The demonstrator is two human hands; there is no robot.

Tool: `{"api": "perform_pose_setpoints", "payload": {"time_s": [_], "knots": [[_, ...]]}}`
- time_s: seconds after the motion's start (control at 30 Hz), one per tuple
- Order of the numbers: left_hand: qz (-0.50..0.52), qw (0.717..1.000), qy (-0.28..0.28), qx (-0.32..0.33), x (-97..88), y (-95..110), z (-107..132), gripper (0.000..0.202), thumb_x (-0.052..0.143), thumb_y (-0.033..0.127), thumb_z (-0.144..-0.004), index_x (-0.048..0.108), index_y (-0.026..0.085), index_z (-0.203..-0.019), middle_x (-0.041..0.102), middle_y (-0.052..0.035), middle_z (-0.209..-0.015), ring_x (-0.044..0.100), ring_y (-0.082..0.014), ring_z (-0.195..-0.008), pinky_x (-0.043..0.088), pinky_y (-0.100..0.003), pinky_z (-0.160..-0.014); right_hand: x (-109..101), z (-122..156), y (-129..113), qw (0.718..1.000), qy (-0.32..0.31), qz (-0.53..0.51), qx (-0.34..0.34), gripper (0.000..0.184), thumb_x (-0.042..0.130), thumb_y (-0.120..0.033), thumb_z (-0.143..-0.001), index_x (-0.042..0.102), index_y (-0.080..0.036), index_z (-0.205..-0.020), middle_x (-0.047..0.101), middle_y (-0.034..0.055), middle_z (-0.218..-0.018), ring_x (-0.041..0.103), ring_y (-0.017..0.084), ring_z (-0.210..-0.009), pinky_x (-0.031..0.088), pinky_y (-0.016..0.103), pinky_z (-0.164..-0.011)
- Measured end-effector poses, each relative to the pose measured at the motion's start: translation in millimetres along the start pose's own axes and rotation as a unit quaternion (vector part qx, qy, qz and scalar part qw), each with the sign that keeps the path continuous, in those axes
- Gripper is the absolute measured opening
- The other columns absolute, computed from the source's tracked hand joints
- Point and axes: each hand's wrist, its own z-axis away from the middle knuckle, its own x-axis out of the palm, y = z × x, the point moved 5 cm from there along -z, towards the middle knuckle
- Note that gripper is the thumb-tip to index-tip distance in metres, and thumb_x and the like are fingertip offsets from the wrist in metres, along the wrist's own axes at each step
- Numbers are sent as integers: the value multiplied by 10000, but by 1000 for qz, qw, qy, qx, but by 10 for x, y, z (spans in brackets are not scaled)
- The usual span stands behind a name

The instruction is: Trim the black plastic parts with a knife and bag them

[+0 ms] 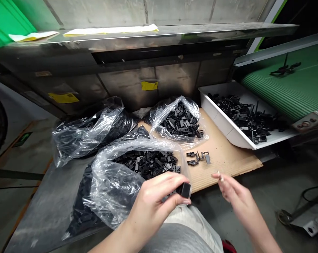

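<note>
Between the thumb and fingers of my left hand [159, 196] is a small black plastic part [185, 190], held at the near edge of an open clear plastic bag [108, 182]. That bag holds many black plastic pieces [151, 163]. To the right, my right hand [234, 191] hovers past the cardboard's front edge, its thumb and fingers drawn together. Something tiny and pale shows at its fingertips, too small to name. On the cardboard [224, 160] between the hands and the back bag lie a branched black moulded piece [194, 158] and a flat black piece [207, 158].
Behind stands a second open bag [178, 121] of black parts, with a fuller bag [93, 126] at left. A white tray [222, 128] of black parts sits at right under a green conveyor belt [287, 84]. A metal ledge [174, 34] runs across the back.
</note>
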Motion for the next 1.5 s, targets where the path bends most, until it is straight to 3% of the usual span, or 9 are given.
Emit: {"api": "perform_pose_setpoints", "payload": {"time_s": [0.13, 0.27, 0.4, 0.7, 0.9, 1.0, 1.13, 1.27, 1.5], "knots": [[-28, 999, -9, 35, 38, 24, -22, 114, 605, 148, -744, 597, 122, -854, 647, -39, -792, 595, -137, -748, 458, -209, -677, 148, 367, -654, 976, 4, 39, -215, 233, 470, -172, -815, 551, -186, -1033, 584, 44, -749, 562, 148, -671, 447, 232, -584], [-50, 995, -22, 86, 65, 56, -26, 146, 588, 173, -762, 592, 116, -896, 650, -48, -796, 585, -147, -729, 450, -239, -642, 238, 450, -874, 959, 12, 63, -278, 224, 454, -108, -810, 525, -158, -1017, 549, 50, -688, 512, 140, -582, 412, 250, -528], [-29, 993, -40, 108, 67, 68, -36, 141, 587, 151, -763, 594, 118, -900, 658, -35, -788, 581, -135, -715, 431, -234, -627, 266, 456, -893, 960, 39, 77, -267, 197, 453, -108, -812, 535, -143, -987, 527, 52, -661, 490, 140, -560, 391, 253, -504], [1, 995, -62, 76, 41, 18, -62, 115, 589, 164, -762, 614, 168, -874, 671, -10, -777, 581, -128, -667, 420, -238, -615, 324, 443, -861, 959, 91, 115, -242, 181, 474, -129, -812, 572, -132, -965, 540, 46, -640, 506, 133, -537, 393, 245, -495], [35, 993, -71, 86, 17, 46, -51, 106, 609, 160, -743, 625, 145, -847, 679, -20, -769, 584, -130, -649, 424, -242, -598, 12, 354, -699, 956, 224, 112, -153, 155, 480, -150, -814, 602, -163, -908, 588, 41, -700, 574, 143, -644, 439, 218, -565], [12, 996, -57, 64, 14, -18, -52, 104, 624, 146, -728, 621, 147, -832, 673, -14, -759, 581, -129, -657, 430, -238, -598, 31, 390, -739, 974, 173, 39, -140, 161, 442, -157, -829, 593, -192, -872, 594, 29, -750, 565, 122, -626, 450, 198, -548], [2, 996, -73, 55, 58, -86, -40, 126, 602, 171, -750, 609, 157, -874, 667, -20, -802, 584, -138, -705, 447, -251, -635, 242, 395, -770, 992, 86, -71, -61, 206, 347, -193, -876, 553, -203, -883, 546, -25, -573, 498, 89, -453, 424, 173, -438], [-6, 996, -69, 54, 72, -117, -27, 136, 572, 179, -771, 608, 164, -901, 663, -38, -843, 589, -153, -749, 462, -269, -660, 379, 323, -858, 995, 58, -31, -71, 206, 373, -225, -865, 560, -178, -794, 514, -22, -533, 484, 94, -459, 388, 176, -430], [-34, 994, -43, 94, 55, -71, -28, 116, 590, 170, -757, 624, 144, -864, 674, -46, -809, 598, -155, -709, 451, -264, -620, 417, 257, -930, 991, 58, -9, -122, 219, 395, -200, -849, 551, -167, -700, 546, 7, -575, 490, 108, -503, 372, 197, -472]]}}
